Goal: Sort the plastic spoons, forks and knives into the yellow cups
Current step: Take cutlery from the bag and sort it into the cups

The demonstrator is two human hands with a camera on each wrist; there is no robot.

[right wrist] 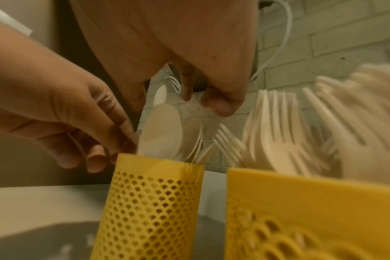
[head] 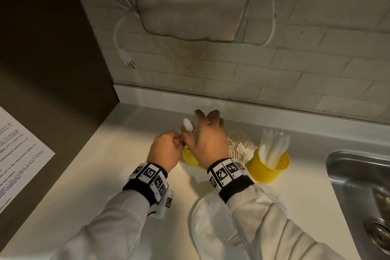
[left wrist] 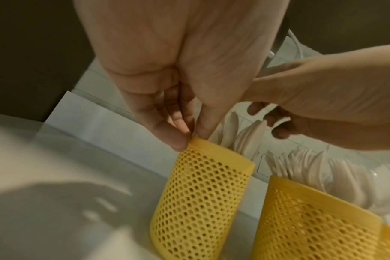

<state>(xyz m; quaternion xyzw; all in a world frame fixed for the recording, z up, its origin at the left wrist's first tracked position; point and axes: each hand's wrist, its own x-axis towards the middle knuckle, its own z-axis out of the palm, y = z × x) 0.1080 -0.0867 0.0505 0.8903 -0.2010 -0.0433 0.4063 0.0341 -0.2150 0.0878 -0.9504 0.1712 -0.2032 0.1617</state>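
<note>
Three yellow mesh cups stand in a row on the counter. The left cup (head: 188,158) (left wrist: 203,193) (right wrist: 151,202) holds white spoons (right wrist: 165,133). My left hand (head: 179,142) (left wrist: 190,139) pinches this cup's rim between thumb and forefinger. My right hand (head: 190,135) (right wrist: 203,102) hovers over the same cup and pinches a spoon (head: 187,124) (left wrist: 280,121), with its other fingers spread. The middle cup (right wrist: 301,202) holds forks (head: 242,149); in the head view my right wrist hides most of it. The right cup (head: 268,170) holds knives (head: 274,145).
A steel sink (head: 358,186) lies at the right. A dark side wall with a printed sheet (head: 19,154) closes the left. Above the brick backsplash hangs a metal dispenser (head: 190,2) with a loose white plug (head: 126,57).
</note>
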